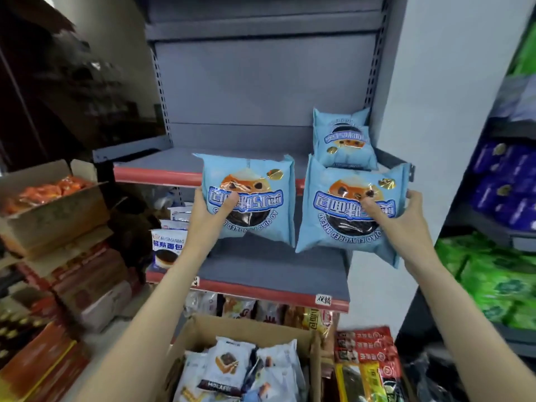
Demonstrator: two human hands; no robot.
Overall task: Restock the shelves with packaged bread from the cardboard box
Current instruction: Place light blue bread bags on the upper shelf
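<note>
Restock was early: two blue bread packs in hand, two already shelved.

Left hand (pixel 213 208) gripped one blue bread pack (pixel 249 198), thumb across the front, fingers curled behind its left edge. Right hand (pixel 394 219) gripped a second blue pack (pixel 351 210) the same way, thumb on the front, fingertips hooked over the right edge. Both packs were held upside down, in the air in front of the upper shelf (pixel 162 162). Shelved blue packs (pixel 343 140) stood at that shelf's far right, just behind the right-hand pack; rest of that shelf was bare, and the lower shelf (pixel 261 268) mostly was too. Cardboard box (pixel 249 329) below still held several mixed bread packs, so I judged most of the job remained.
</note>
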